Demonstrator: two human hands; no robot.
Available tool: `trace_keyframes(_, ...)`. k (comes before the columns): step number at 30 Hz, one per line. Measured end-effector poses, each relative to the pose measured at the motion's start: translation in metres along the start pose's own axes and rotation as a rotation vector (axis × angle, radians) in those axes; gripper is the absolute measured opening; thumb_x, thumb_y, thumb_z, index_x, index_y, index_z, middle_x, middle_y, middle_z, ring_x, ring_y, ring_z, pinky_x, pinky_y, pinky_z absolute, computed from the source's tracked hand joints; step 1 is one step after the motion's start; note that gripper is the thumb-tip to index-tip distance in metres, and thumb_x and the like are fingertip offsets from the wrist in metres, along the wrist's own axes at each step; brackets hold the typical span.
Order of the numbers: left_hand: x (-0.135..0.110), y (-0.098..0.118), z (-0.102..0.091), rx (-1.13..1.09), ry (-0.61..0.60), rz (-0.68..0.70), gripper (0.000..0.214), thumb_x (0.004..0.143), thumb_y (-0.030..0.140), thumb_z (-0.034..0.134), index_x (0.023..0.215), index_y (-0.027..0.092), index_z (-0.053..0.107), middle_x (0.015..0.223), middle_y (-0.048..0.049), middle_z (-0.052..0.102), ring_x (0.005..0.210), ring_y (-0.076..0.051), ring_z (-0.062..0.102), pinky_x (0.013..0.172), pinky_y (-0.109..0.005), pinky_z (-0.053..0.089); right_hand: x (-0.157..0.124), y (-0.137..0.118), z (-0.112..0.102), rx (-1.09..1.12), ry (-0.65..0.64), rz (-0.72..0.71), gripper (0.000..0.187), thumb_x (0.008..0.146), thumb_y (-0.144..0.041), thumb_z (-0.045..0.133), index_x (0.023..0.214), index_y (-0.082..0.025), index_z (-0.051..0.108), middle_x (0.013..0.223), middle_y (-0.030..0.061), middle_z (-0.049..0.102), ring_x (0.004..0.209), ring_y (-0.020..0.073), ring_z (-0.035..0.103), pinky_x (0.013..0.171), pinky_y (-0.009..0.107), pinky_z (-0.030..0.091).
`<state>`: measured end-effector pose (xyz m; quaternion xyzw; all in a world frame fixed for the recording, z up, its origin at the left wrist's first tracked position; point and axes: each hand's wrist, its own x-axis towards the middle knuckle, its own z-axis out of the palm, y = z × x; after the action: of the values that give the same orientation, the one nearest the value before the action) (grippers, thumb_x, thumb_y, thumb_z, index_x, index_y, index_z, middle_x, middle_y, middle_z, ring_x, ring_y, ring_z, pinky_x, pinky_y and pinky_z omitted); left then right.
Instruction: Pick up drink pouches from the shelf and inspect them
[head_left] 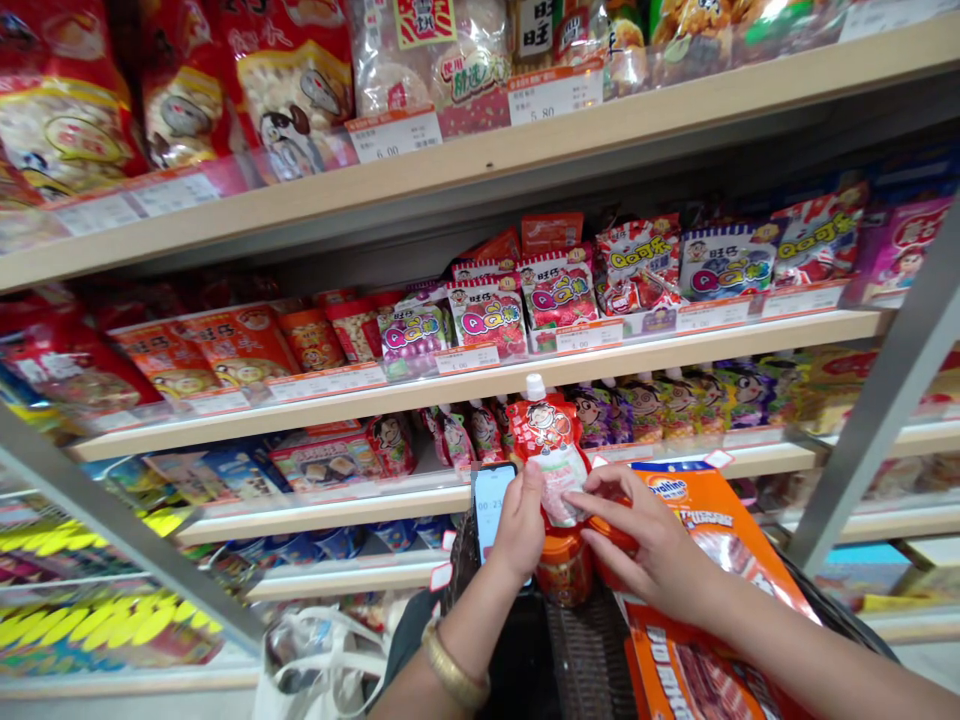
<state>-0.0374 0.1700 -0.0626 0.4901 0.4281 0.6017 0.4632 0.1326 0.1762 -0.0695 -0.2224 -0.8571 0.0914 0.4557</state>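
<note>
My left hand (517,520) is closed on the side of a red spouted jelly pouch (551,435), its thumb over the front. The pouch is upright, with a white cap on top. At its lower right, my right hand (649,530) reaches in with fingers spread, the fingertips touching the pouch. Partly behind my left hand is a phone (491,505) with a timer on its screen. Below the pouch, a jar with an orange lid (566,570) sits in a dark woven basket (589,640). Large orange Ovaltine bags (720,520) lie under and beside my right forearm.
In front, a shelf (450,375) bears bags of gummy candy (487,320) and snack jars (356,330). More spouted pouches (667,405) line the shelf beneath. Puffed-snack bags (292,90) fill the top shelf. Grey metal posts (874,390) flank the unit. A white bag (322,660) is at lower left.
</note>
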Motion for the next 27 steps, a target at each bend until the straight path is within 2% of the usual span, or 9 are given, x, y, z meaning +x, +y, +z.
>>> trace_keyframes(10,-0.0006,0.002,-0.0014,-0.025,-0.074,0.034,0.061,0.084,0.066,0.043,0.103,0.014,0.069,0.109,-0.0091,0.071,0.109,-0.025,0.063,0.1,-0.035,0.046,0.0001,0.0004,-0.0002,0.002,-0.042,0.008,0.048,0.089,-0.017,0.051,0.135,-0.031,0.046,0.112,0.0096,0.049,0.103,0.0225,0.053,0.085,0.04,0.052)
trace_keyframes(16,-0.0015,0.0021,-0.001,-0.018,-0.08,0.031,0.06,0.085,0.065,0.042,0.103,0.014,0.069,0.11,-0.009,0.071,0.107,-0.025,0.063,0.098,-0.036,0.047,0.0017,-0.0019,-0.002,0.002,-0.039,0.013,0.052,0.089,-0.018,0.051,0.138,-0.032,0.042,0.108,0.0088,0.05,0.1,0.0222,0.054,0.083,0.038,0.052)
trace_keyframes(27,-0.0015,-0.0017,-0.0016,-0.074,-0.098,0.04,0.054,0.086,0.061,0.044,0.102,0.016,0.069,0.11,-0.0082,0.071,0.107,-0.024,0.064,0.1,-0.035,0.045,0.0011,-0.0021,-0.0014,-0.005,-0.059,0.011,0.049,0.091,-0.018,0.049,0.138,-0.028,0.042,0.109,0.0095,0.049,0.101,0.0217,0.051,0.084,0.04,0.051)
